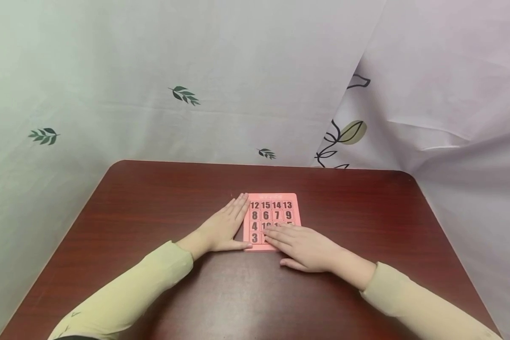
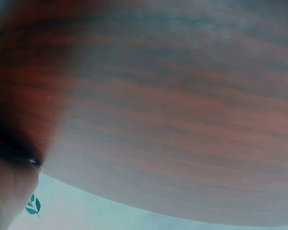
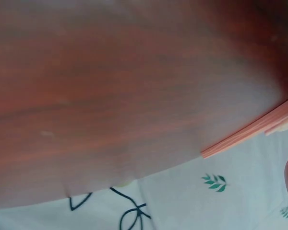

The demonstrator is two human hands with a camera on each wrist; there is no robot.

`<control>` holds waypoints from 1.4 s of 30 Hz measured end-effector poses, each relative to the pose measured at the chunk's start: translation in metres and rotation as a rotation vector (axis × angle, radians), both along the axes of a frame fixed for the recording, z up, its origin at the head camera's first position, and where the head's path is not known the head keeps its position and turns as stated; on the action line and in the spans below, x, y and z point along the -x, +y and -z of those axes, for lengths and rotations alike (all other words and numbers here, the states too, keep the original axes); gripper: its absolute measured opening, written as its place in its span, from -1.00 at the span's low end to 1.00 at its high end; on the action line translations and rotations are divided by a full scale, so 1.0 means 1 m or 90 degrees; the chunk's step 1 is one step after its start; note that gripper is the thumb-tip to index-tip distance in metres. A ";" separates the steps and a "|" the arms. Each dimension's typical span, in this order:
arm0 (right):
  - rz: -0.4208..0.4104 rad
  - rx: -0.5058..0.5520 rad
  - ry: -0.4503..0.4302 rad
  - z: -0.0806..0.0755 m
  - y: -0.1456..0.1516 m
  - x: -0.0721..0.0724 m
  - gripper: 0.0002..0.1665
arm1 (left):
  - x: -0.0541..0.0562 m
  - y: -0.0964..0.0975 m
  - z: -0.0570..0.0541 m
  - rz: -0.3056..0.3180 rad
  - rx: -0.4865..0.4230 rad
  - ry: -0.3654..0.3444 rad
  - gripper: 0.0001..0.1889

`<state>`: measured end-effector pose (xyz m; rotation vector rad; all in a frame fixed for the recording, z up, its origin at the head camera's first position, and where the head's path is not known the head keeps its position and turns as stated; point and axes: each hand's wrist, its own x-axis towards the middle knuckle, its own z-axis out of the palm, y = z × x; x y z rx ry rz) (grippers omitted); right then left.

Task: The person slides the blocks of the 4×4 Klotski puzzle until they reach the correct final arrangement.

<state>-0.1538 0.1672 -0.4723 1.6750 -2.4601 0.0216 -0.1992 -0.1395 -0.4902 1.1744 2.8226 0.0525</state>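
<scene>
A pink sliding number puzzle (image 1: 277,215) lies flat on the table, its black-numbered tiles facing up. Along its left edge rests my left hand (image 1: 222,230), fingers straight and thumb stretched out at the near left corner. My right hand (image 1: 306,248) lies over the lower right part of the puzzle, its straight fingers touching the tiles and covering several numbers. In the right wrist view the puzzle's thin side (image 3: 247,133) shows at the right, with fingertips beyond it. The left wrist view catches only a blurred bit of hand (image 2: 12,194) at the lower left.
The dark red-brown wooden table (image 1: 174,189) has rounded far corners. Behind it hangs a pale cloth (image 1: 238,56) with green leaf prints, and a second cloth (image 1: 450,94) with black-outlined leaves hangs at the right.
</scene>
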 end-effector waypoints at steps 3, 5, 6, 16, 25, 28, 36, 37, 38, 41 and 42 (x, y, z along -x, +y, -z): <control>0.020 0.009 -0.014 0.001 0.010 -0.003 -0.20 | 0.000 -0.001 0.000 -0.002 0.000 -0.001 0.26; 0.034 0.014 -0.018 0.002 0.019 -0.005 -0.20 | -0.001 -0.001 0.000 -0.003 -0.003 -0.001 0.26; 0.039 0.017 -0.018 0.003 0.023 -0.006 -0.20 | -0.001 -0.001 0.000 -0.004 -0.002 -0.001 0.26; 0.033 0.061 0.001 0.009 0.050 -0.012 -0.21 | -0.002 -0.003 -0.001 -0.003 -0.005 0.004 0.27; 0.030 0.037 -0.003 0.009 0.034 -0.010 -0.20 | -0.003 -0.002 -0.002 -0.001 -0.006 0.003 0.28; 0.028 0.027 -0.005 0.006 0.027 -0.008 -0.21 | -0.003 -0.001 -0.002 -0.003 -0.008 -0.001 0.28; 0.025 0.019 -0.014 0.002 0.024 -0.003 -0.22 | -0.002 0.000 -0.002 -0.006 0.001 0.002 0.29; 0.029 0.019 -0.014 0.002 0.025 -0.002 -0.21 | -0.002 0.000 -0.002 -0.005 0.001 0.002 0.28; 0.035 0.021 -0.017 0.002 0.026 0.000 -0.21 | -0.002 0.000 -0.002 -0.004 0.003 0.001 0.28; 0.056 0.028 -0.018 0.000 0.030 0.005 -0.20 | -0.002 0.000 -0.002 -0.002 0.005 0.000 0.28; 0.063 0.029 -0.016 0.000 0.032 0.008 -0.19 | -0.002 0.000 -0.002 -0.001 0.005 0.001 0.28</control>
